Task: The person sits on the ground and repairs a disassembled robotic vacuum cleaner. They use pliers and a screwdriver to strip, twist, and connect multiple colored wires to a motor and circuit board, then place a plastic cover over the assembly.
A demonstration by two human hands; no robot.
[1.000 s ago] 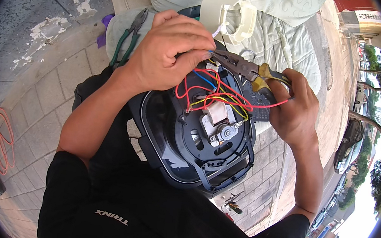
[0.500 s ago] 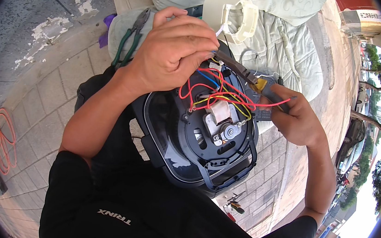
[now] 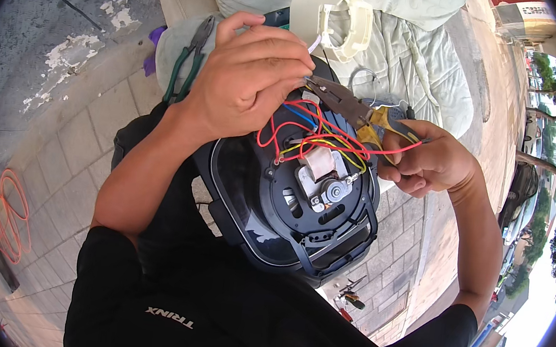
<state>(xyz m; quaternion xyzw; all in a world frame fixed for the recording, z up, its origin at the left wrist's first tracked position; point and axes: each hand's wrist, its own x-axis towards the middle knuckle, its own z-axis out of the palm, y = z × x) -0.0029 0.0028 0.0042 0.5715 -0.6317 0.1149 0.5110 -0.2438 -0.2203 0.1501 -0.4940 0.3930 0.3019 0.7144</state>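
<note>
My left hand (image 3: 250,79) is closed in a pinch on the end of a thin wire (image 3: 309,78), mostly hidden by the fingers. My right hand (image 3: 432,159) grips long-jawed pliers (image 3: 343,100) with yellow and grey handles. The handles are spread, and the jaw tips sit right at my left fingertips. Below both hands lies a black appliance (image 3: 273,220) with its round inside exposed, showing a small motor (image 3: 334,191). Red wires (image 3: 316,137) loop over it, among yellow wires (image 3: 342,140) and a blue wire (image 3: 298,112). One red wire reaches across to my right hand.
Green-handled pliers (image 3: 186,62) lie on the pale cushioned seat (image 3: 430,81) beyond my left arm. A cream plastic housing (image 3: 307,21) stands there too. Several small tools (image 3: 350,299) rest on the paving below the appliance. An orange cord (image 3: 10,216) lies coiled at left.
The plier handles have spread apart, and my right hand has shifted slightly right with its fingers loosened around them. My left hand keeps its pinch, and the appliance stays nearly in place.
</note>
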